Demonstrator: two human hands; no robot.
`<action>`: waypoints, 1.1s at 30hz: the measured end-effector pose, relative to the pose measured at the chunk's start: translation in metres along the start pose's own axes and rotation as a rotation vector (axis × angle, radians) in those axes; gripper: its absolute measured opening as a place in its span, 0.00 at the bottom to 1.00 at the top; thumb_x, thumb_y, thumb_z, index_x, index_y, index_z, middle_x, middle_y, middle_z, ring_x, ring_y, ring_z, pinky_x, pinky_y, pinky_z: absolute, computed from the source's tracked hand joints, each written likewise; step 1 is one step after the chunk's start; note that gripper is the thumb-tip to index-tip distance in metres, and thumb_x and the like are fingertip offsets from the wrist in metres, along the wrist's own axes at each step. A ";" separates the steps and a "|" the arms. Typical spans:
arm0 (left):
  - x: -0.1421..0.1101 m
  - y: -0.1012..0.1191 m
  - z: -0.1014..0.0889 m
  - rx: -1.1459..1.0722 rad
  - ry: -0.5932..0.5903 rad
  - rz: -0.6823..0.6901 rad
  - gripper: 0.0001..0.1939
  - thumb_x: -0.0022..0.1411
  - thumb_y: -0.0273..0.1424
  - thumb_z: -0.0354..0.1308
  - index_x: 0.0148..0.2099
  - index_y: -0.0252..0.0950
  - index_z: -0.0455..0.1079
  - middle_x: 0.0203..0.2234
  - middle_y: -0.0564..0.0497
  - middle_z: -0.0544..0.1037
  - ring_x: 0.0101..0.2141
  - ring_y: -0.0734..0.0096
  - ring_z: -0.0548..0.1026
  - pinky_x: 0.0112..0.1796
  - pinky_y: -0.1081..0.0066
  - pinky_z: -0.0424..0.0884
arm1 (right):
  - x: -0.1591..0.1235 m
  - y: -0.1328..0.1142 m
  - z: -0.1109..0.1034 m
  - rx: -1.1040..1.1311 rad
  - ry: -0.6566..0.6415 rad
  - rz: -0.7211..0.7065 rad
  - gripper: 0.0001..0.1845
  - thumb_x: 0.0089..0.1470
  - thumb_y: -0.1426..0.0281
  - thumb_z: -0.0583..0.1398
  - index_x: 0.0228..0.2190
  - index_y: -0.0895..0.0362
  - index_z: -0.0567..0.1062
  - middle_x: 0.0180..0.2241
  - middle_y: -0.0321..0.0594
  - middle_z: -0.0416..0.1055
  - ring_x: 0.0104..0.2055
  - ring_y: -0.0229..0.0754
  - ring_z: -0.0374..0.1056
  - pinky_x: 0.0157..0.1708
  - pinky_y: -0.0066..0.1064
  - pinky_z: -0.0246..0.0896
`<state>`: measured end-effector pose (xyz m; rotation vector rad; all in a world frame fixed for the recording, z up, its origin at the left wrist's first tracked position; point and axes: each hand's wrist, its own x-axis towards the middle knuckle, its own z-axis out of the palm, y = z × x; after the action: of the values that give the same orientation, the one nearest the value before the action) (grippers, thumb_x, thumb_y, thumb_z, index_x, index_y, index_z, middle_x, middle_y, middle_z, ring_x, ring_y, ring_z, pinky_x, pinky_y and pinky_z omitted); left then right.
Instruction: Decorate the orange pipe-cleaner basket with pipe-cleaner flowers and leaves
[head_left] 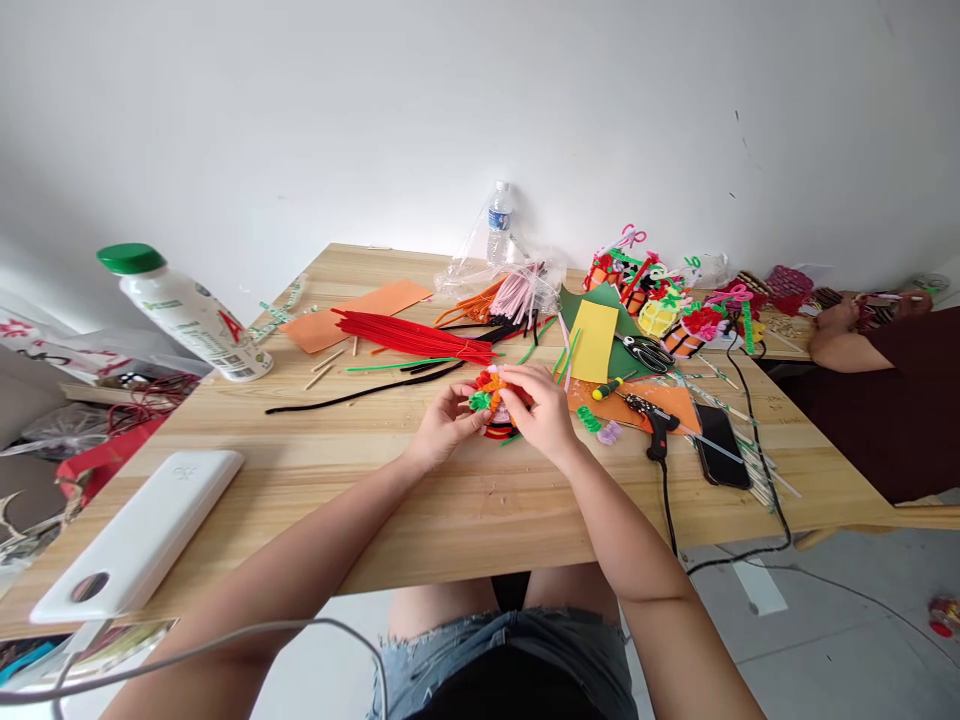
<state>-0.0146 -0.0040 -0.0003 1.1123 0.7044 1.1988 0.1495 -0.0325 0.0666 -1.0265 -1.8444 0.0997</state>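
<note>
Both of my hands meet at the middle of the wooden table (465,510) around a small pipe-cleaner craft (491,392) of orange, red and green. My left hand (444,425) pinches its green left side with curled fingers. Over the craft's right side my right hand (541,408) is closed, fingers bent onto it. Just beyond the craft lie a bundle of red pipe cleaners (411,337) and a long black pipe cleaner (360,394).
A green-capped white bottle (187,312) leans at the left, a white power bank (142,535) near the front left. A glue gun (654,424), phone (720,445), screwdriver (611,386), scissors (646,352) and finished crafts (664,290) sit right. Another person's arm (847,345) rests at the far right.
</note>
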 end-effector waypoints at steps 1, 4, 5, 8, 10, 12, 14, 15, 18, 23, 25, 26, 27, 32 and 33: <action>0.000 -0.001 0.000 0.015 0.010 0.008 0.26 0.39 0.36 0.74 0.37 0.36 0.64 0.41 0.51 0.72 0.33 0.74 0.74 0.34 0.70 0.74 | 0.002 0.000 -0.006 -0.003 -0.002 0.002 0.12 0.59 0.72 0.56 0.42 0.52 0.76 0.47 0.44 0.76 0.51 0.44 0.70 0.52 0.41 0.66; 0.001 -0.003 -0.001 0.059 0.034 0.022 0.27 0.39 0.38 0.74 0.37 0.36 0.64 0.41 0.51 0.72 0.34 0.74 0.73 0.35 0.71 0.73 | 0.006 0.004 -0.038 -0.081 0.029 0.057 0.11 0.57 0.70 0.58 0.42 0.52 0.77 0.51 0.45 0.73 0.53 0.45 0.69 0.52 0.40 0.67; 0.001 -0.003 -0.001 0.067 0.037 0.022 0.26 0.39 0.37 0.74 0.37 0.36 0.64 0.41 0.51 0.72 0.34 0.75 0.73 0.36 0.71 0.73 | 0.004 0.007 -0.053 -0.123 0.053 0.102 0.11 0.57 0.69 0.59 0.41 0.52 0.77 0.49 0.45 0.74 0.51 0.45 0.70 0.49 0.40 0.68; 0.001 -0.003 -0.002 0.059 0.034 0.017 0.26 0.40 0.37 0.74 0.37 0.36 0.64 0.43 0.51 0.71 0.33 0.77 0.73 0.35 0.73 0.72 | -0.017 0.025 -0.099 -0.264 0.093 0.328 0.10 0.56 0.68 0.58 0.38 0.56 0.78 0.38 0.45 0.78 0.38 0.45 0.74 0.36 0.36 0.72; 0.001 -0.003 -0.002 0.052 0.034 0.013 0.26 0.40 0.37 0.74 0.37 0.36 0.64 0.44 0.50 0.71 0.33 0.76 0.73 0.34 0.72 0.72 | -0.041 0.038 -0.123 -0.411 0.035 0.451 0.09 0.53 0.69 0.59 0.35 0.58 0.78 0.33 0.45 0.78 0.34 0.46 0.74 0.34 0.38 0.71; 0.002 -0.002 -0.002 0.059 0.025 0.015 0.26 0.40 0.37 0.74 0.37 0.36 0.64 0.42 0.50 0.72 0.34 0.75 0.73 0.35 0.71 0.72 | -0.066 0.049 -0.135 -0.523 -0.060 0.519 0.07 0.50 0.71 0.61 0.32 0.58 0.78 0.31 0.45 0.77 0.32 0.47 0.73 0.35 0.40 0.70; 0.002 -0.002 -0.003 0.073 0.013 0.025 0.25 0.41 0.37 0.73 0.37 0.36 0.64 0.41 0.50 0.73 0.35 0.73 0.74 0.37 0.70 0.72 | -0.087 0.058 -0.137 -0.540 -0.132 0.538 0.08 0.49 0.71 0.61 0.33 0.59 0.78 0.34 0.47 0.78 0.33 0.47 0.73 0.36 0.40 0.70; 0.003 -0.003 -0.003 0.078 0.012 0.035 0.25 0.41 0.37 0.73 0.37 0.36 0.65 0.41 0.50 0.73 0.35 0.73 0.74 0.37 0.70 0.72 | -0.094 0.062 -0.135 -0.532 -0.160 0.531 0.10 0.48 0.71 0.61 0.35 0.59 0.78 0.35 0.47 0.77 0.34 0.47 0.73 0.37 0.41 0.70; 0.003 -0.004 -0.002 0.094 0.038 0.078 0.25 0.40 0.38 0.74 0.37 0.36 0.65 0.43 0.50 0.73 0.37 0.72 0.74 0.40 0.69 0.71 | -0.108 0.071 -0.123 -0.531 -0.170 0.513 0.15 0.47 0.70 0.63 0.39 0.60 0.76 0.40 0.50 0.77 0.41 0.50 0.73 0.42 0.45 0.69; 0.002 -0.004 -0.001 0.116 0.032 0.074 0.26 0.41 0.39 0.73 0.38 0.36 0.64 0.41 0.50 0.72 0.35 0.73 0.73 0.38 0.69 0.71 | -0.113 0.078 -0.107 -0.543 -0.146 0.591 0.15 0.46 0.70 0.62 0.38 0.59 0.75 0.40 0.49 0.76 0.44 0.52 0.71 0.46 0.46 0.66; 0.001 -0.003 0.000 0.110 0.014 0.066 0.26 0.42 0.39 0.72 0.38 0.36 0.63 0.42 0.51 0.71 0.35 0.74 0.73 0.37 0.70 0.71 | -0.115 0.078 -0.105 -0.542 -0.147 0.617 0.12 0.47 0.70 0.61 0.37 0.57 0.74 0.39 0.47 0.76 0.44 0.50 0.70 0.46 0.44 0.65; 0.001 -0.003 0.000 0.102 0.007 0.065 0.26 0.43 0.39 0.72 0.39 0.36 0.63 0.42 0.51 0.71 0.35 0.74 0.72 0.37 0.70 0.71 | -0.115 0.077 -0.104 -0.541 -0.149 0.624 0.11 0.47 0.70 0.61 0.36 0.57 0.74 0.39 0.46 0.76 0.44 0.49 0.70 0.46 0.43 0.65; 0.001 -0.003 0.000 0.095 0.001 0.066 0.26 0.43 0.38 0.72 0.39 0.36 0.63 0.43 0.50 0.71 0.35 0.74 0.72 0.37 0.70 0.71 | -0.116 0.076 -0.104 -0.540 -0.151 0.630 0.10 0.48 0.69 0.60 0.35 0.56 0.74 0.39 0.45 0.75 0.44 0.49 0.70 0.46 0.41 0.65; 0.001 -0.005 -0.001 0.115 0.007 0.085 0.25 0.43 0.37 0.72 0.40 0.36 0.63 0.41 0.50 0.72 0.36 0.73 0.73 0.38 0.70 0.71 | -0.116 0.075 -0.105 -0.542 -0.121 0.625 0.05 0.48 0.66 0.59 0.27 0.55 0.72 0.37 0.45 0.75 0.43 0.48 0.70 0.45 0.40 0.64; 0.002 -0.005 -0.001 0.120 0.004 0.086 0.25 0.43 0.37 0.72 0.40 0.36 0.64 0.41 0.51 0.72 0.35 0.73 0.73 0.38 0.70 0.71 | -0.116 0.076 -0.105 -0.541 -0.107 0.617 0.05 0.48 0.66 0.59 0.26 0.55 0.72 0.36 0.45 0.75 0.42 0.49 0.70 0.44 0.40 0.65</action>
<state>-0.0134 -0.0020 -0.0055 1.2506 0.7455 1.2450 0.2959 -0.1000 0.0017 -1.9828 -1.6172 0.0190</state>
